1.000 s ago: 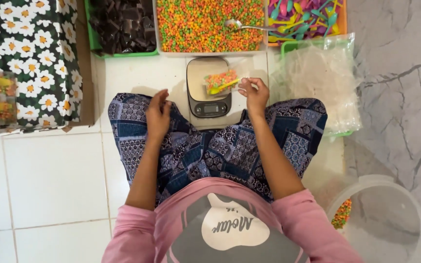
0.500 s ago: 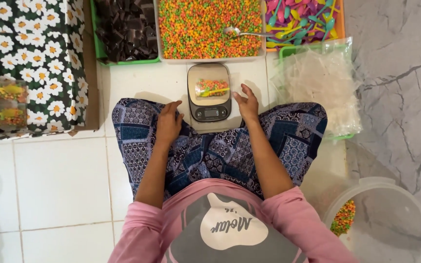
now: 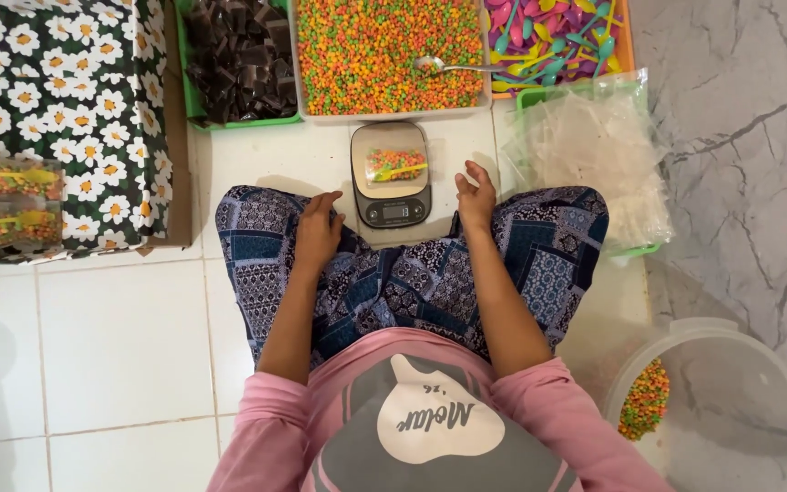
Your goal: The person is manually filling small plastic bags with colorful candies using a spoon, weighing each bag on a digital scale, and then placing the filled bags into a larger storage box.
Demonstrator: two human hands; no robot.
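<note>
I sit cross-legged on a white tiled floor. A small kitchen scale [image 3: 392,208] stands in front of my knees, and on it lies a clear packet [image 3: 394,165] of small multicoloured candies with a yellow spoon inside. My left hand [image 3: 318,231] rests on my left knee with loosely curled fingers, empty. Just right of the scale, my right hand [image 3: 475,196] rests on my right knee, fingers apart, holding nothing. Neither hand touches the scale.
Behind the scale are a white tray of coloured candies [image 3: 385,53] with a metal spoon [image 3: 455,65], a green tray of dark pieces [image 3: 239,55] and an orange tray of plastic spoons [image 3: 557,41]. Clear bags [image 3: 594,155] lie right; a floral box [image 3: 56,100] stands left; a lidded tub [image 3: 712,401] sits near right.
The right hand has let go of the candy packet, which now lies on the scale. Both hands have drawn back onto my knees.
</note>
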